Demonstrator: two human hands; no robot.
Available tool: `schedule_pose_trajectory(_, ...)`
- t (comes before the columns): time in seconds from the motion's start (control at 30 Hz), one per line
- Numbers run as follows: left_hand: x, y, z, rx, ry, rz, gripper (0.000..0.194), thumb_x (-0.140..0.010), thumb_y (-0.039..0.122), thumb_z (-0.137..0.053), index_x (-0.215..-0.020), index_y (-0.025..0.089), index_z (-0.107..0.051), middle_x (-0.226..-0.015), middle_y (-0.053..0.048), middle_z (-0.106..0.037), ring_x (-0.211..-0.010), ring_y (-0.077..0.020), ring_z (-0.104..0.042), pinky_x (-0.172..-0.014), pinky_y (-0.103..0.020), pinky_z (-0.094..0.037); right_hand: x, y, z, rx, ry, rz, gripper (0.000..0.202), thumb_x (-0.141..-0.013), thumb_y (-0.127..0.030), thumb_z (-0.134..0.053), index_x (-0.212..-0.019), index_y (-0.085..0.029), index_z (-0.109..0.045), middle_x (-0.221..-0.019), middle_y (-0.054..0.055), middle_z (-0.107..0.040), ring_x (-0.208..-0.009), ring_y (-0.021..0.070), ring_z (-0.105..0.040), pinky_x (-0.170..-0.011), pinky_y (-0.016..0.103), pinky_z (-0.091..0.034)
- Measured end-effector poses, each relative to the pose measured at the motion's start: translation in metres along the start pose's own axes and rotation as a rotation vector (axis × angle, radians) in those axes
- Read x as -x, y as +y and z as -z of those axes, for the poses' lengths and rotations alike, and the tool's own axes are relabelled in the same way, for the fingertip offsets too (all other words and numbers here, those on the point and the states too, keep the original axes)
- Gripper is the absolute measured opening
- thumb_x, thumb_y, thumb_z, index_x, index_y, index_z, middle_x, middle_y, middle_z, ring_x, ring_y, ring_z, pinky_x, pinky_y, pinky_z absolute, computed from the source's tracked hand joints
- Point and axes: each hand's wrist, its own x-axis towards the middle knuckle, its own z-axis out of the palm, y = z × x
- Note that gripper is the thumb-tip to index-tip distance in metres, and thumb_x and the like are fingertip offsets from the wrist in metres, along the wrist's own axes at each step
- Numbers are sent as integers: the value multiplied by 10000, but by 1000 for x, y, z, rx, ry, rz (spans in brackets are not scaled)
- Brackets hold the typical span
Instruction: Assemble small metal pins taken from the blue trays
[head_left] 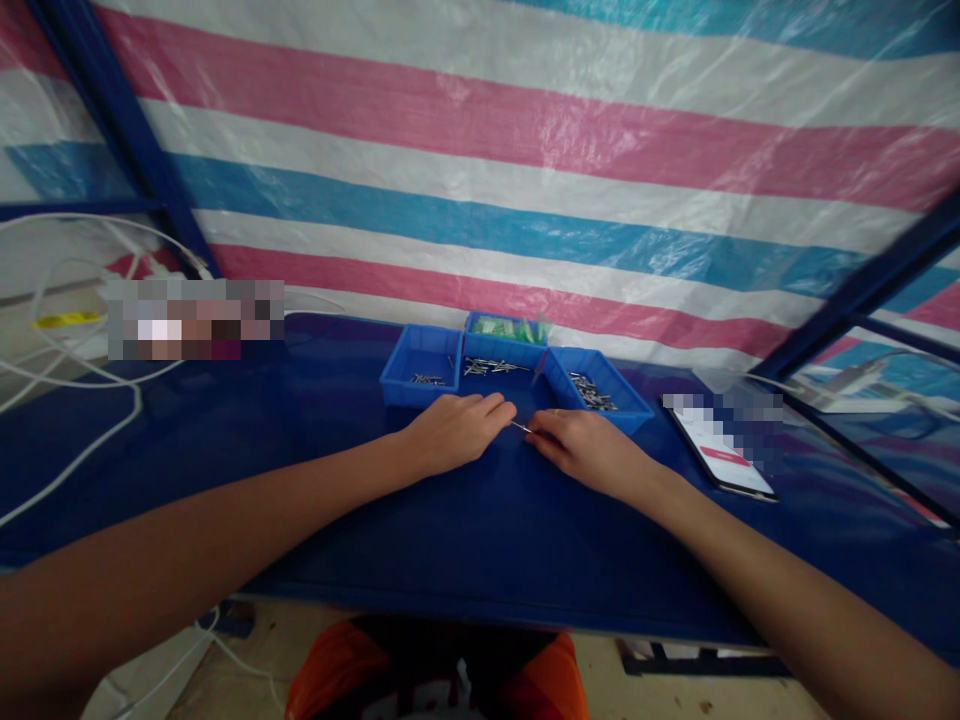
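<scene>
A thin, silvery metal rod-like piece (520,427) spans the small gap between my two hands, low over the blue table. My left hand (463,428) is closed, its fingertips pinching the left end. At the other end, the thumb and fingers of my right hand (574,443) are closed on the same piece. Its exact kind is too small to make out. Just beyond my hands lies a loose pile of similar slim metal pieces (491,367). A blue bin (420,390) with a few small metal parts stands behind my left hand; another blue bin (630,412), holding several metal parts, is behind my right.
At the back, a third blue bin (504,348) holds green and clear plastic packets (495,327). A phone (720,455) lies on the blue table (465,545) to the right. White cables (135,420) run along the left. A striped plastic sheet (480,180) hangs behind.
</scene>
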Motion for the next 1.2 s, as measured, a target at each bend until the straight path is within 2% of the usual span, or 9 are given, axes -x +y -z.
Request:
schedule_pose_trajectory(0.27, 0, -1, -3, -17, 3, -7, 105, -922, 184, -355, -925, 178, -460, -818, -5, -572, -721, -146, -587, -530, -247, -385, -1, 1, 2, 6, 6, -44, 147, -898, -254, -453, -895, -175, -577, -826, 44, -636, -731, 145, -600, -637, 220, -371)
schedule_pose_trajectory(1.2, -1, -2, -3, -15, 20, 4, 125, -919, 212, -363, -891, 178, -481, -782, -7, -579, -704, -150, -585, -532, -243, -382, 0, -2, 2, 36, -6, -37, 185, -926, -251, -392, -895, -173, -556, -817, 43, -633, -726, 146, -600, -625, 225, -354)
